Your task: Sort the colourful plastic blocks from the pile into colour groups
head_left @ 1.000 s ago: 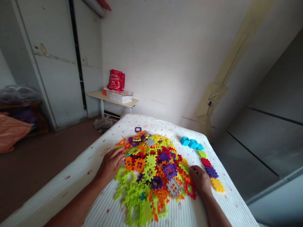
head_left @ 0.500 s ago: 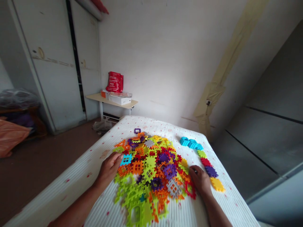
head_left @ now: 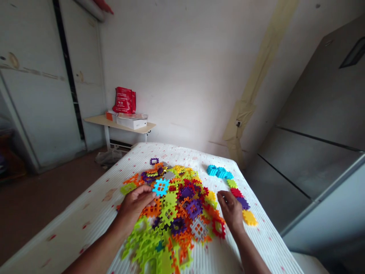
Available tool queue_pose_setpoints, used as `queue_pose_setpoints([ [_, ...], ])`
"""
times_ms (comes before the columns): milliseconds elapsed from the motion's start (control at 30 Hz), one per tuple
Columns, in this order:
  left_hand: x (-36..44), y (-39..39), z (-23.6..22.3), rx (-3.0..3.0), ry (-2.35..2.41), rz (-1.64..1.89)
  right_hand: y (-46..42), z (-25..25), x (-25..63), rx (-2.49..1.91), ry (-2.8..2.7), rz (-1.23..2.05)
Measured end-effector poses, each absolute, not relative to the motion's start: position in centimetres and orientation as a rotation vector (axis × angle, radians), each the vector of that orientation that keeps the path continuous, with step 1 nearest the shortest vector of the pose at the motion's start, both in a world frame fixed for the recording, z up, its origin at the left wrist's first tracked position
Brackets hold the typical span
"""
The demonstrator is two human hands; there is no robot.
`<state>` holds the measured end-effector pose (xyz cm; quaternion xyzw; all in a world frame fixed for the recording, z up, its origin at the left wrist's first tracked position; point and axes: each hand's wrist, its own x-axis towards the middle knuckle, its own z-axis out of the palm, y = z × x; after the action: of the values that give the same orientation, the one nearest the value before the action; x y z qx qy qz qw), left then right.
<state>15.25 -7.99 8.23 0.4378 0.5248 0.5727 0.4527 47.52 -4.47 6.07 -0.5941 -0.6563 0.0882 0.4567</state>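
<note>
My left hand (head_left: 138, 203) pinches a light blue window-shaped square tile (head_left: 161, 187) with toothed edges, holding it above the left side of a heap. The heap of interlocking plastic tiles (head_left: 171, 198) mixes green, orange, purple, red, yellow and grey pieces. At the heap's right edge my right hand (head_left: 231, 210) has its fingers curled in; whether anything is inside them is hidden. A red frame tile (head_left: 218, 227) lies just left of that hand. Beyond it on the right are stacked light blue tiles (head_left: 219, 172), then a green tile (head_left: 232, 183), red tile (head_left: 236, 192), purple tile (head_left: 243, 203) and yellow tile (head_left: 250, 218).
A white ribbed cover with red specks (head_left: 94, 228) lies over the table. Behind it on the left, a small side table (head_left: 97, 120) bears a red bag (head_left: 124, 100) and a white box (head_left: 131, 122). A grey fridge (head_left: 319, 125) stands on the right.
My left hand has lifted the light blue tile off the heap. My right hand has drawn slightly away from the heap's edge, fingers still curled. The view has turned to the right.
</note>
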Motion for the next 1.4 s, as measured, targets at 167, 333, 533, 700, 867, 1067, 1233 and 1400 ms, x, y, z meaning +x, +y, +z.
queue_pose_setpoints([
  [167,19.1,-7.8,8.7,1.096,1.163,1.359,-6.9,9.6,41.3,-1.137,-1.668,0.565],
  [333,21.3,-7.9,8.2,1.178,1.124,1.358,-7.3,10.3,38.4,-1.065,-1.601,0.774],
  [533,22.0,-8.0,6.8,1.193,1.115,1.369,-7.4,9.8,37.6,-1.054,-1.601,0.833],
  [700,21.9,-7.8,6.8,1.137,1.073,1.339,-7.4,9.1,37.3,-1.097,-1.724,0.686],
  [867,21.6,-8.0,7.2,1.099,1.058,1.325,-7.5,8.1,36.9,-1.066,-1.888,0.419],
  [1067,21.3,-8.2,6.2,1.031,0.962,1.316,-7.6,7.3,35.9,-1.103,-1.939,0.333],
  [1233,21.0,-8.2,5.6,0.982,0.889,1.312,-7.8,7.1,35.6,-1.047,-1.980,0.243],
  [1400,21.1,-8.6,5.6,0.980,0.869,1.296,-8.2,7.3,35.6,-1.020,-1.989,0.210],
])
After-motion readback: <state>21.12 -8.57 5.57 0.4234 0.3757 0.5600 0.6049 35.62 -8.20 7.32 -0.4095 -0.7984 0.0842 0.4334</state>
